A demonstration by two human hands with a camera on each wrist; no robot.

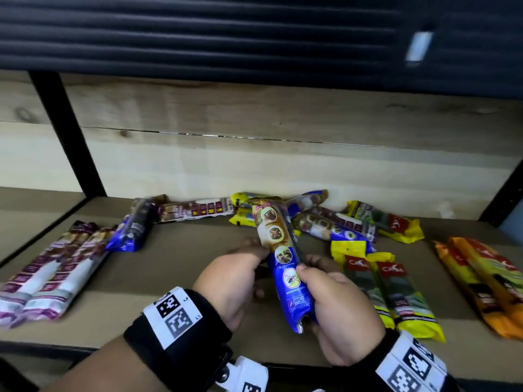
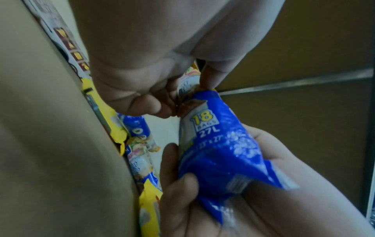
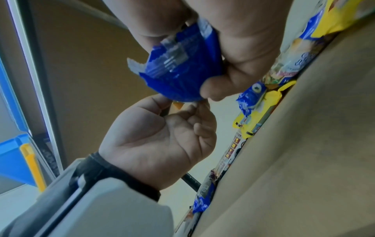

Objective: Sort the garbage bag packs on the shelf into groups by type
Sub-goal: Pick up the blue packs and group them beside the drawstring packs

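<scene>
Held pack: long blue plastic garbage-bag pack (image 1: 285,267), tilted, lifted above the wooden shelf (image 1: 175,261).
Right hand (image 1: 339,309): fingers wrapped round its lower end.
Left hand (image 1: 229,284): fingertips pinch its middle.
Sorted: yellow packs (image 1: 396,292) lying right.

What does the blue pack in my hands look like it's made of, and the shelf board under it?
Blue pack: thin glossy plastic film, judging by its crinkles, glare and crimped end seal. Shelf board: matte tan, probably laminated board or wood; no grain is visible, so it is hard to be sure.
</scene>
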